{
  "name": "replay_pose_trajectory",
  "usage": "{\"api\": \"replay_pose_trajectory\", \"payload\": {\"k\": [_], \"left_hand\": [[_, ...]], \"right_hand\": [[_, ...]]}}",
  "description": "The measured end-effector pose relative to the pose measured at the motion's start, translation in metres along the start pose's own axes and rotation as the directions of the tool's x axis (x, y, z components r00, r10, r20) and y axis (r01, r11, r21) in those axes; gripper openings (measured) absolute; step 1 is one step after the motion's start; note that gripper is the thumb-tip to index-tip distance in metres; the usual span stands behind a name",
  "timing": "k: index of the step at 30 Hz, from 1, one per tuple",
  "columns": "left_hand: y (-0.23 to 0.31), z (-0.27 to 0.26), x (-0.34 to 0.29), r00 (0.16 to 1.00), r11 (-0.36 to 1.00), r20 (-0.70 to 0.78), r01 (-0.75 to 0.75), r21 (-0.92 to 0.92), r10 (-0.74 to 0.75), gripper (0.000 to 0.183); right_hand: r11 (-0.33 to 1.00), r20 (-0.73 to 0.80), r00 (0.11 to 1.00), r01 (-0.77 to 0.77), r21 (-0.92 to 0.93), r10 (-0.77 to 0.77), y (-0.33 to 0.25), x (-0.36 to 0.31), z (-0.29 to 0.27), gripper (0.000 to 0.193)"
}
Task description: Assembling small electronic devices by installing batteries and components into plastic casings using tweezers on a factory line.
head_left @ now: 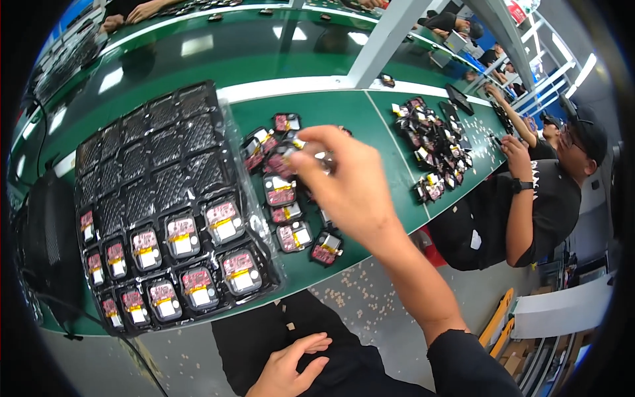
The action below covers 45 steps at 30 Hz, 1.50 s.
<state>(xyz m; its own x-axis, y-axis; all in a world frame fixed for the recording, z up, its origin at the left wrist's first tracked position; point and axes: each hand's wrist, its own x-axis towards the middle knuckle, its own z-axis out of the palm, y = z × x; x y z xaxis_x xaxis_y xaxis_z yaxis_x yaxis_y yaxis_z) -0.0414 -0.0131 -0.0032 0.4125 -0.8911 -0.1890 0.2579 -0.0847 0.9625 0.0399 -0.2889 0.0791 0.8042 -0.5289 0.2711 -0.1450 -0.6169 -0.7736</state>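
Observation:
My right hand [347,182] reaches over a loose pile of small black-cased modules with red circuit boards. Its thumb and fingers curl in a pinch around one circuit-board module [281,163], which looks blurred at the fingertips. Other modules lie close by, such as one circuit-board module [294,236] below the hand and another [286,122] above it. Left of the pile sits a black plastic tray [135,202]; its two near rows hold modules, with one more at the left of the row behind. My left hand [294,365] rests over my lap, fingers stretched out, holding nothing.
A second heap of modules [426,142] lies farther right on the green table [377,142]. A person in black [555,192] works at that side. A grey metal post [387,43] rises behind my right hand. A black bag-like object [53,245] stands left of the tray.

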Motion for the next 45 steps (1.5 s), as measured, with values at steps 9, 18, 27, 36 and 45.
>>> {"api": "replay_pose_trajectory", "payload": {"k": [9,18,27,36,45], "left_hand": [[-0.011,-0.022,0.006,0.998,0.997,-0.067,0.025,0.070,-0.021,0.042],[-0.007,-0.030,0.013,1.000,0.992,-0.005,0.013,0.128,-0.012,0.036],[-0.013,-0.023,0.009,1.000,0.991,-0.001,0.029,0.130,-0.029,0.034],[-0.014,-0.026,0.010,0.999,0.991,-0.006,0.032,0.127,-0.032,0.033],[-0.011,-0.026,0.008,1.000,0.999,0.002,-0.020,0.044,0.020,0.042]], "right_hand": [[0.561,-0.241,0.969,-0.225,-0.796,0.045,0.069,0.032,-0.070,0.046],[0.700,-0.060,0.997,-0.009,-0.714,-0.049,0.072,-0.002,-0.065,0.040],[0.709,-0.147,0.989,-0.088,-0.699,-0.023,0.086,0.014,-0.075,0.035],[0.966,-0.228,0.953,-0.230,-0.120,0.198,0.096,-0.008,-0.100,0.029],[0.794,0.209,0.880,-0.475,0.380,0.426,0.011,-0.070,-0.078,0.022]]}}
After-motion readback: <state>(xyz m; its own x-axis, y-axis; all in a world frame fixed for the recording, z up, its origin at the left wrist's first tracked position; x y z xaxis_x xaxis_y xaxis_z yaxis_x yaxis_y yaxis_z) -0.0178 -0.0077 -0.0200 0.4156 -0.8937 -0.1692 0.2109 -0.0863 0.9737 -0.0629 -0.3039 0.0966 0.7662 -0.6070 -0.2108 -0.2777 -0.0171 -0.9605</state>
